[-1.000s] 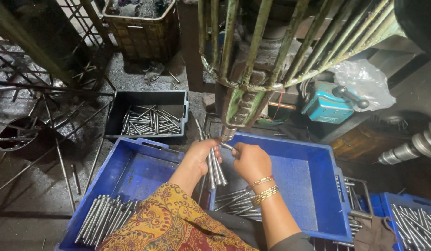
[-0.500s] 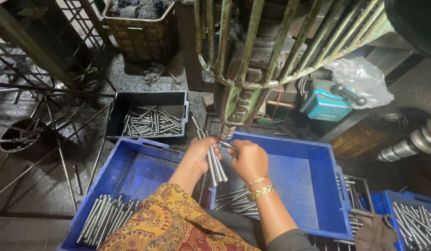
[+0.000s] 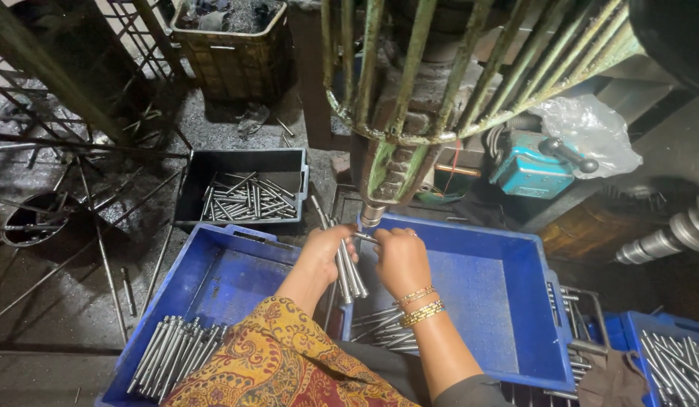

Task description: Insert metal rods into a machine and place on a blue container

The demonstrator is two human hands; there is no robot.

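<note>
Directly above both hands, one large green machine (image 3: 410, 143) with a round nozzle (image 3: 372, 215) pointing down. Under the hands, two blue crates: one (image 3: 530, 301) below the right hand, one (image 3: 206, 279) below the left. Beyond the left hand, one black tray (image 3: 240, 162) of rods. Left hand (image 3: 327, 252) closed around a bundle of steel rods (image 3: 349, 267), long axis running from near the nozzle down toward the body. Right hand (image 3: 398, 260) pinching a single rod (image 3: 364, 237), lying crosswise, just beneath the nozzle. Right hand the nearer to the nozzle. Rods in the bundle: several, exact count impossible to tell.
</note>
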